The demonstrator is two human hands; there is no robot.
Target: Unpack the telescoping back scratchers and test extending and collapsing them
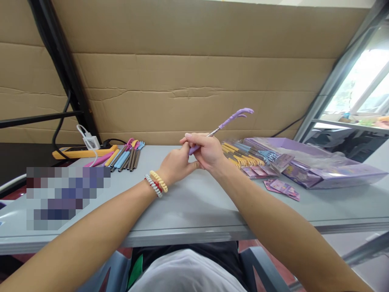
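Note:
A purple back scratcher (233, 118) with a thin metal shaft and a curved claw end points up and to the right above the table. My right hand (210, 152) is closed around its shaft. My left hand (178, 161), with beaded bands at the wrist, meets the right one and is closed at the purple handle end (193, 149). The left fingertips are partly hidden behind the right hand. To the right of my hands lie several bagged yellow, blue and dark scratchers (243, 153), with small pink printed cards (259, 172) in front.
An opened purple box (343, 172) with clear plastic lies on the right of the grey table (194, 207). At the left are several loose coloured scratchers (124, 157), a yellow power strip (82, 152) with a white charger, and a blurred-out patch. Cardboard (197, 73) lines the back.

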